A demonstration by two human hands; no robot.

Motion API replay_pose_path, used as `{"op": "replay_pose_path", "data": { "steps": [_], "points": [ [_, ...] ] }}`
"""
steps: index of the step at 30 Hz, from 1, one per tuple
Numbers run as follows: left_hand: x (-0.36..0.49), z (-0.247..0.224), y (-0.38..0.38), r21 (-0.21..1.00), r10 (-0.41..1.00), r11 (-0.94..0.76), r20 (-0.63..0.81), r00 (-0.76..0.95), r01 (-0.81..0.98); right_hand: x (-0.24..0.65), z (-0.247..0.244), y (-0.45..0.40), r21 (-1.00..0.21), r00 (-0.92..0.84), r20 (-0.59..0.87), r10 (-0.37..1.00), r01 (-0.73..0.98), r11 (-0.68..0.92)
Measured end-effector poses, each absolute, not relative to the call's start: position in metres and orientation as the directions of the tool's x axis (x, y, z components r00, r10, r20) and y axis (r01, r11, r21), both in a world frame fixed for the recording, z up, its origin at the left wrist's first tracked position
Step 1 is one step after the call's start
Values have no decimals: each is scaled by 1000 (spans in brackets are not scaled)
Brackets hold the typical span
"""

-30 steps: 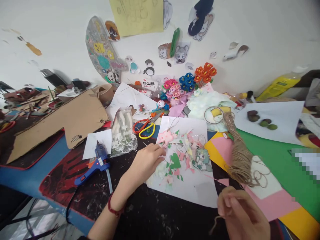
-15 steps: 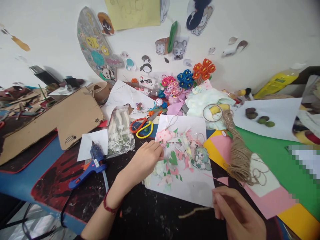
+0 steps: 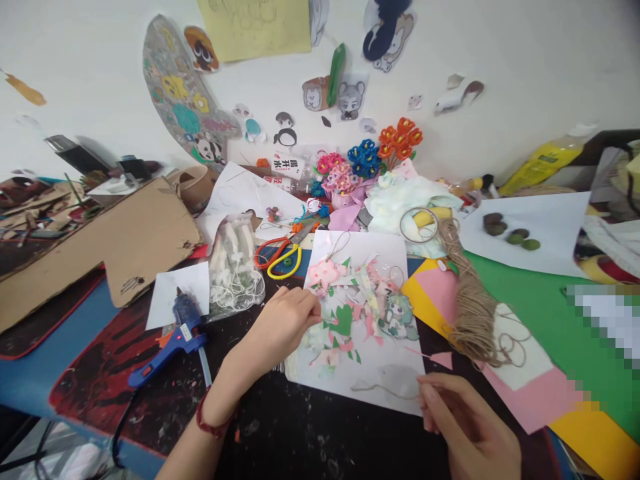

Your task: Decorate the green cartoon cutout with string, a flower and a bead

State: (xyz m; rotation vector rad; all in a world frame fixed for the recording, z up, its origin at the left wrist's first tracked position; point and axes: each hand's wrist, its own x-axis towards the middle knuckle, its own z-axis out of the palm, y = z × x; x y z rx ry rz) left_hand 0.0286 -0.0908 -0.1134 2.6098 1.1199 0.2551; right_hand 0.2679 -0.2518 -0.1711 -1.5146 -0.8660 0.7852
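My right hand (image 3: 467, 423) pinches one end of a short length of twine (image 3: 383, 388) between thumb and finger. The twine stretches left over the bottom part of a white paper sheet (image 3: 365, 377). At the sheet's left edge my left hand (image 3: 290, 317) has its fingers closed in a pinch; what they hold, if anything, is hidden. Beyond the left fingers lie paper scraps (image 3: 345, 320) in green, pink and white. A pink star-shaped charm (image 3: 325, 273) with a loop and a green cartoon-figure cutout (image 3: 399, 317) rest on the sheet.
Left of my arm is a blue glue gun (image 3: 183, 330), with a bag of white cords (image 3: 235, 273) and scissors (image 3: 285, 253) behind. A twine bundle (image 3: 473, 313) lies at right over coloured paper (image 3: 530, 393). Yarn flowers (image 3: 365, 160) stand near the wall.
The twine has risen from over the black mat to over the white sheet, still pinched in my right hand. The left hand stays closed beside the scraps. The view has shifted slightly.
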Motion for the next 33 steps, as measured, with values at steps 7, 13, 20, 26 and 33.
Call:
{"op": "replay_pose_path", "data": {
  "steps": [7, 13, 20, 26, 33],
  "points": [
    [33, -116, -94, 234, 704, -694, 25, 709, 681, 266, -169, -244, -960, 520, 151, 841, 279, 0],
    [20, -108, -103, 161, 779, -626, 173, 603, 763, 262, -168, -230, -795, 299, 308, 903, 603, 71],
    [-22, -94, -122, 259, 886, -305, 431, 172, 916, 258, -177, -225, -742, 280, 321, 905, 668, 57],
    [-45, -93, -132, 263, 891, -100, 452, -31, 960, 258, -180, -223, -740, 230, 326, 917, 666, 96],
    [-50, -97, -137, 279, 892, 61, 416, -178, 958, 248, -166, -229, -833, 395, 323, 860, 549, 60]
  ]
}}
